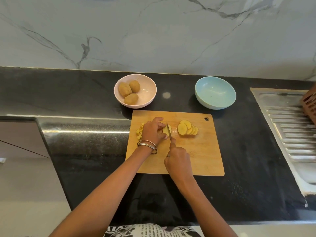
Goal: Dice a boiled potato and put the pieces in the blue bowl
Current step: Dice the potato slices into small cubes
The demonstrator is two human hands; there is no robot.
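— What lies left of the left hand?

— Small yellow diced potato cubes on the rectangular wooden cutting board, touching that hand's outer edge. Beyond it, on the black stone table, a pale pink round bowl holds three whole brown potatoes.

— And the hand itself?

— Fingers curled together, pressing down on a yellow potato slice. Silver bangles circle its wrist.

— The right hand?

— Closed around a knife handle, forefinger along the spine; the thin steel knife blade stands on that slice, just beside the left fingertips.

— Further right?

— A fanned row of yellow round potato slices, just beyond the blade. The empty light blue round bowl sits off the board, beyond and right of both hands.
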